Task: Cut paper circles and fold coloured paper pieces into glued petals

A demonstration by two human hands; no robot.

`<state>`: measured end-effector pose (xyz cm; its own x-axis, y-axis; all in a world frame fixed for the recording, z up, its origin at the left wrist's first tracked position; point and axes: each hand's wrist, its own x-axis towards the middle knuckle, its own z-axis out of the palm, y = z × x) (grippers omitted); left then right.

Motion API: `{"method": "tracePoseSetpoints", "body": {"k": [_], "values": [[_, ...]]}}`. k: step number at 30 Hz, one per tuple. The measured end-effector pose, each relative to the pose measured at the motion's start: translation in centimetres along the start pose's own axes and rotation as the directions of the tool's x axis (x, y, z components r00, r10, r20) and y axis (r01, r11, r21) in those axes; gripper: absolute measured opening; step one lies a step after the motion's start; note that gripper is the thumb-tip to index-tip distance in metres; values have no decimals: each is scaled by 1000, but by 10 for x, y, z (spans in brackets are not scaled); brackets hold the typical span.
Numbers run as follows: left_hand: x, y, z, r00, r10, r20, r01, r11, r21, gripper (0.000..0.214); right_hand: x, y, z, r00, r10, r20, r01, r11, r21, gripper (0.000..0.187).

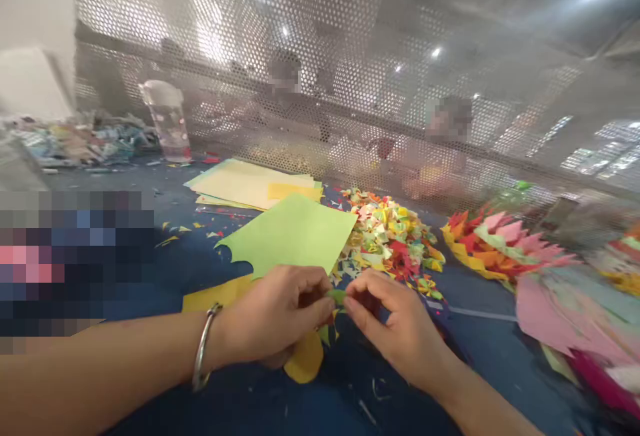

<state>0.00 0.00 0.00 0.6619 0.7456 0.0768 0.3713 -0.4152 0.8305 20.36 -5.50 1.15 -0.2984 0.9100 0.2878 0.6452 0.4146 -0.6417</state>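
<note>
Between my two hands is a small green paper piece, pinched from both sides. My left hand, with a silver bangle at the wrist, grips its left end between thumb and fingers. The fingers of my right hand are closed on the other end. Just beyond lies a light green paper sheet with scalloped bites along its left edge. A yellow paper sheet sits partly under my left hand. Below that hand shows a rounded yellow paper piece.
A heap of colourful paper scraps lies behind my right hand. Stacked pale paper sheets and a clear cup stand farther back. At right are layered petal-edged papers and pink sheets. A perforated screen closes the back; people are behind it.
</note>
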Motion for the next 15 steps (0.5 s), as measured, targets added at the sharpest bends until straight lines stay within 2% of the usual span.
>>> {"method": "tracePoseSetpoints", "body": {"k": [10, 15], "values": [[-2, 6, 4, 998, 19, -54, -16, 998, 56, 18, 5, -1, 6, 999, -3, -35, 2, 1000, -31, 13], [-2, 6, 3, 998, 9, -65, -8, 1000, 6, 18, 5, 1, 4, 998, 18, -58, -20, 999, -33, 12]]}}
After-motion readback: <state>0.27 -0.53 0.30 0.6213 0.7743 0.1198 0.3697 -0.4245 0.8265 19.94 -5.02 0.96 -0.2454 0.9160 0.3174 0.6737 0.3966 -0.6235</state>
